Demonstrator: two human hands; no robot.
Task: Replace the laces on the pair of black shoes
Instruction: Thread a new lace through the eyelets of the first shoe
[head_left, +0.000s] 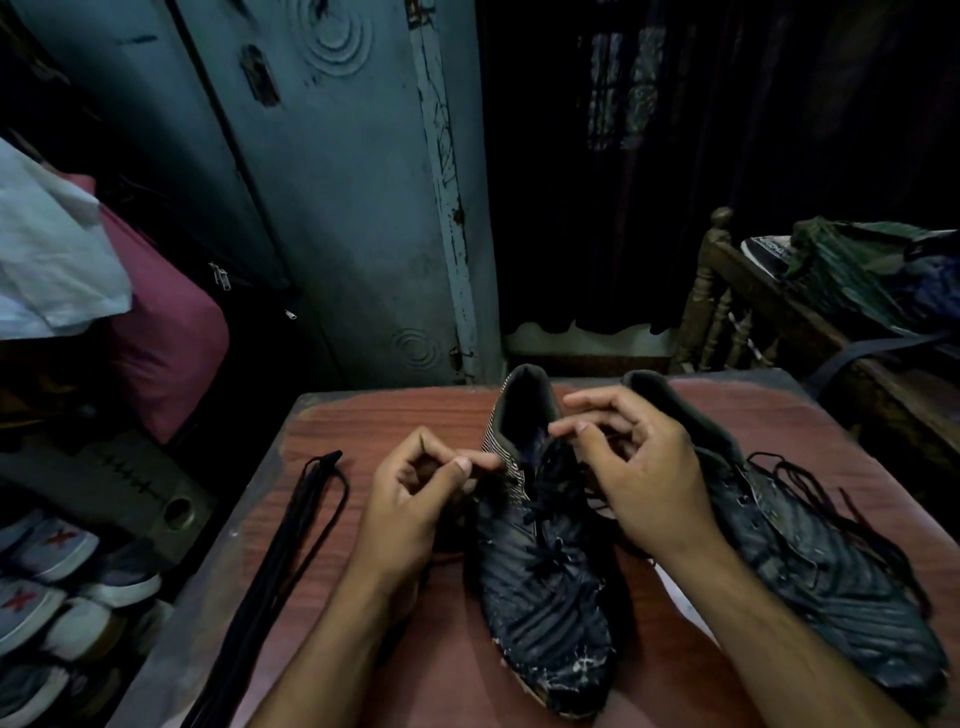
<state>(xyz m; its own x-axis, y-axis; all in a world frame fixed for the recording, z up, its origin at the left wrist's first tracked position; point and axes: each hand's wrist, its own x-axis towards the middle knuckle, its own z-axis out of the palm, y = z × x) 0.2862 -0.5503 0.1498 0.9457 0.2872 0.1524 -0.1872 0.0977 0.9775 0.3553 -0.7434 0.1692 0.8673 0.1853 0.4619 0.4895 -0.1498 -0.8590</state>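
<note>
Two worn black shoes stand on a reddish wooden table (395, 410), toes toward me. The left shoe (545, 597) still has a black lace through its eyelets. My left hand (415, 499) pinches the striped collar of that shoe between thumb and forefinger. My right hand (639, 467) hovers over the top eyelets, its fingertips pinched on the lace near the tongue. The right shoe (810, 561) has a dark lace (810, 488) lying loose over and beside it. A folded bundle of black laces (296, 540) lies on the table's left side.
A grey-blue metal cupboard (332, 197) rises behind the table. Several pairs of shoes (57, 582) sit on the floor at left, under pink and white cloth (104, 291). A wooden bed rail (727, 306) with clothes on the bed stands at right.
</note>
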